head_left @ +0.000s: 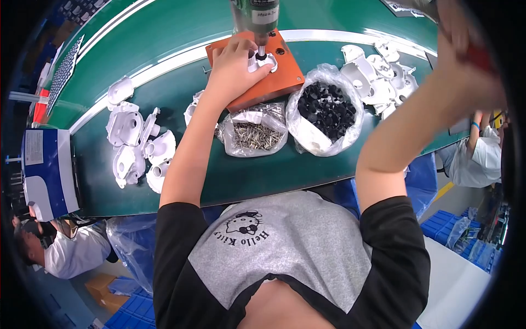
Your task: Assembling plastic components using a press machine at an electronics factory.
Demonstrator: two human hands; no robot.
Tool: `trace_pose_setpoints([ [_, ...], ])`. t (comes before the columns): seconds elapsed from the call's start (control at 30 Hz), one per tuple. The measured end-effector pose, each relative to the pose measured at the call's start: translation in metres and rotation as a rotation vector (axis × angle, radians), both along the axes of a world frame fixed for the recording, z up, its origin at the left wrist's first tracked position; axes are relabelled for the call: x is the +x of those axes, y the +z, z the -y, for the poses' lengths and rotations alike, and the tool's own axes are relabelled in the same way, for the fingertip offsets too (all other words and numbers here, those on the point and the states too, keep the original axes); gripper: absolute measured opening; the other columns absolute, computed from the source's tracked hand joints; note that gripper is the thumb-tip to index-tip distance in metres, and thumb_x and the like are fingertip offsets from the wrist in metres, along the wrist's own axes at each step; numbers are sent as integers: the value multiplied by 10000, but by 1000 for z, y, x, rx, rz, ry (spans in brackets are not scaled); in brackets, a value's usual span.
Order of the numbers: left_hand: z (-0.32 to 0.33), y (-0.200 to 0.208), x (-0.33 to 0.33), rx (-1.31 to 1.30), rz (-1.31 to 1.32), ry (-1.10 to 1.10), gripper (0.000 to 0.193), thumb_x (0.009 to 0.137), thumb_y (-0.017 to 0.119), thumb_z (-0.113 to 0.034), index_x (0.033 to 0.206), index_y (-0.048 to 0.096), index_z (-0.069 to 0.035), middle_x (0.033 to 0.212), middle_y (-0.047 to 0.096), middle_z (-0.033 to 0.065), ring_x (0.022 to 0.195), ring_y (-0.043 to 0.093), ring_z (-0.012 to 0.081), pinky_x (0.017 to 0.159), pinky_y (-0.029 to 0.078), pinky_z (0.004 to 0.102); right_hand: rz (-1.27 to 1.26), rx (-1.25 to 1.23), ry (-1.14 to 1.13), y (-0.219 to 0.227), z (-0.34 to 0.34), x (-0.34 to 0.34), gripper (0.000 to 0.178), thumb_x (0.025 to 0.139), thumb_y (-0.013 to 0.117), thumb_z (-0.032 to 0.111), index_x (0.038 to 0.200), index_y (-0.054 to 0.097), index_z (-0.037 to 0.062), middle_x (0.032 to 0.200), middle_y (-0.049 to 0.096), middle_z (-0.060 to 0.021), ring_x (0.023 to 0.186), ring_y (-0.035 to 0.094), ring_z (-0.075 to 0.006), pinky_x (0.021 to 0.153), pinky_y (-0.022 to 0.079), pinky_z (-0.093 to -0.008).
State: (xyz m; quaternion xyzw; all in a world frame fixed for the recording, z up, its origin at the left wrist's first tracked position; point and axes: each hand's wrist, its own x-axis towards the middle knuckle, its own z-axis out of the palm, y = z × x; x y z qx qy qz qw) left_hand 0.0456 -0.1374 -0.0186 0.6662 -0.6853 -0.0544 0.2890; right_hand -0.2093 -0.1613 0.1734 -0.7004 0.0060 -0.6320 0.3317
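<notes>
My left hand (235, 66) lies on the orange block (290, 74), its thumb and fingers around a small white plastic part (268, 64). Right above that part, the metal tip (261, 53) of a green powered tool (262, 16) points down, touching it or very close. My right hand (474, 85) is raised at the upper right, smeared by motion, closed around a red handle (482, 57). Next to the block are an open clear bag of metal screws (255, 135) and a larger clear bag of black plastic pieces (327, 109).
White plastic housings (129, 129) lie in a group at the left of the green table (230, 183); more white parts (378, 77) are piled at the right. A blue and white machine (49, 172) stands at the far left. People (76, 252) sit on both sides.
</notes>
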Motion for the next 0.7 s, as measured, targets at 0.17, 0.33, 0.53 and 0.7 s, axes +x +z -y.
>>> trace_pose_setpoints([
  [0.17, 1, -3, -3, -47, -4, 3, 567, 754, 685, -470, 1094, 547, -38, 1142, 572, 111, 1077, 502, 351, 987, 338, 433, -57, 131, 369, -65, 0, -46, 364, 771, 452, 338, 464, 312, 204, 524, 340, 35, 480, 298, -135, 686, 246, -366],
  [0.33, 4, -6, -3, -118, 56, -11, 526, 770, 679, -443, 1086, 548, -43, 1074, 568, 120, 1002, 534, 323, 945, 343, 437, -1, 58, 206, -84, -15, -31, 325, 774, 455, 288, 476, 370, 193, 538, 394, 33, 511, 347, -124, 695, 237, -367],
  [0.53, -3, -3, -3, -97, -3, -22, 507, 754, 687, -371, 1113, 556, -39, 1086, 575, 130, 1014, 541, 344, 961, 338, 432, -22, 143, 177, -128, -23, -29, 380, 808, 424, 273, 459, 358, 136, 526, 456, -38, 509, 404, -172, 857, 290, -387],
  [0.7, -8, -13, 0, -224, 71, 61, 430, 780, 667, -271, 1125, 561, -38, 1125, 564, 138, 1134, 479, 334, 980, 332, 463, -106, 84, 152, -107, -19, -32, 350, 809, 436, 269, 486, 375, 149, 536, 458, -41, 522, 412, -182, 839, 288, -400],
])
